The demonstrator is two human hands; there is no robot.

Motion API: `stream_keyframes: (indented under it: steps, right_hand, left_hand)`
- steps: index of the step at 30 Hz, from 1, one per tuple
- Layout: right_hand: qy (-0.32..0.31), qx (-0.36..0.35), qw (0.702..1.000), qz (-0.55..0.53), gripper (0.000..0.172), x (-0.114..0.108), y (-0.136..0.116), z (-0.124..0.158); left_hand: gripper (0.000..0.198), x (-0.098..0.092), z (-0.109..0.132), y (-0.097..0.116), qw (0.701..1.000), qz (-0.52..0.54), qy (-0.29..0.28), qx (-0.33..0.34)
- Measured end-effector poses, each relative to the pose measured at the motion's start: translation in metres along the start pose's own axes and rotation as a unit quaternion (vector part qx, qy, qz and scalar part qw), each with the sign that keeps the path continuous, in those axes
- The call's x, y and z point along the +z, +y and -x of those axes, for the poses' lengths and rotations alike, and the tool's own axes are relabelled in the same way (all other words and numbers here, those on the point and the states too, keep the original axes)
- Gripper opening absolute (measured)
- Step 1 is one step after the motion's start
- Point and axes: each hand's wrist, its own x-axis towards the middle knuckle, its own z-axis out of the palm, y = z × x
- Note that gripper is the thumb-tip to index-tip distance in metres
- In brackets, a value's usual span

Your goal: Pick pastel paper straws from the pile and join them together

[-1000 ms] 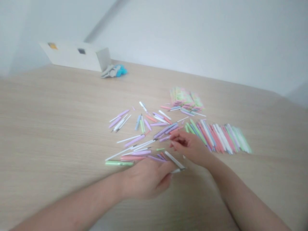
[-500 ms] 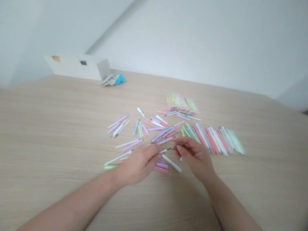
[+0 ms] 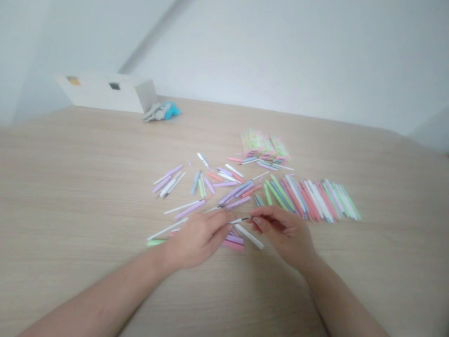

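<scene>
My left hand (image 3: 201, 238) is closed on a thin white pen refill (image 3: 240, 220), whose dark tip points right. Just beyond that tip, the fingertips of my right hand (image 3: 282, 234) are pinched together; whatever they hold, if anything, is hidden. Under and around my left hand lie loose pen parts: a white pen barrel (image 3: 249, 236), a pink one (image 3: 233, 245) and a purple one (image 3: 189, 209). Several more purple barrels (image 3: 238, 191) lie behind my hands. To the right, a row of pens (image 3: 315, 199) in green, pink, white and blue lies side by side.
Stacked packets (image 3: 261, 144) with green and pink print stand behind the loose parts. A white box (image 3: 105, 93) is at the back left, with grey and blue gloves (image 3: 163, 111) beside it. The wooden table (image 3: 87, 187) meets a pale wall (image 3: 298, 56).
A small white piece seen below my right fingers is no longer visible. My right hand has shifted slightly down and right. The refill remains in my left hand, and the view has tilted a little.
</scene>
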Motion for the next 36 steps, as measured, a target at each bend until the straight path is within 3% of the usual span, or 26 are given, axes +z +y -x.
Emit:
stream_keyframes:
  steps: [11, 18, 26, 36]
  right_hand:
    - [-0.041, -0.021, 0.995, 0.092, 0.013, 0.004, 0.001, 0.001]
    - [-0.069, 0.041, 0.996, 0.043, 0.008, 0.008, 0.005, -0.001]
    - [-0.043, 0.064, 0.997, 0.017, 0.009, 0.011, 0.005, -0.005]
    - [-0.019, 0.11, 0.992, -0.056, 0.018, 0.012, 0.005, -0.008]
  left_hand:
    - [0.027, 0.003, 0.001, -0.002, 0.999, -0.034, -0.011, 0.011]
    - [0.026, 0.006, 0.0, -0.002, 0.998, -0.049, -0.024, 0.013]
    - [0.025, 0.009, 0.002, -0.003, 0.997, -0.061, -0.035, 0.006]
    - [0.031, 0.007, -0.002, 0.001, 0.999, 0.037, -0.017, -0.03]
